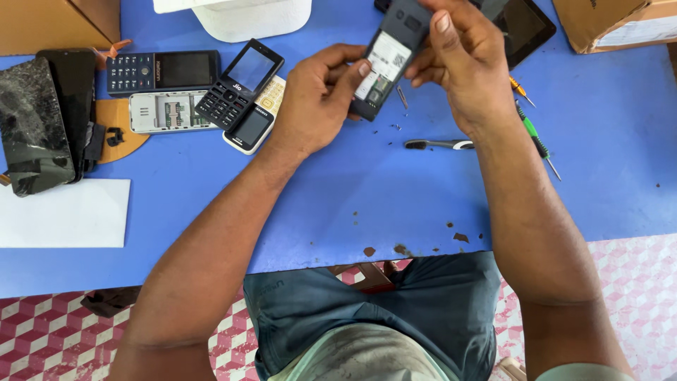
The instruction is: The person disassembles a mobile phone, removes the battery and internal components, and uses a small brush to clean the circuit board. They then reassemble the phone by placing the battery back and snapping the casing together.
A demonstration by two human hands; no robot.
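Both hands hold one dark keypad phone (386,60) above the blue table (352,190), its back cover off and its white label and battery bay facing up. My left hand (319,95) grips its lower end, thumb pressed on the bay. My right hand (460,60) grips the upper end from the right, thumb laid along the phone's edge. A black-and-white tool (438,144) lies on the table just below the phone.
Several keypad phones (211,92) lie at the left, with cracked black smartphones (39,116) further left and a white sheet (63,212) below. A green screwdriver (536,137) and an orange one (520,88) lie right. A dark tablet (525,28), cardboard boxes (613,25) and a white container (250,17) line the far edge.
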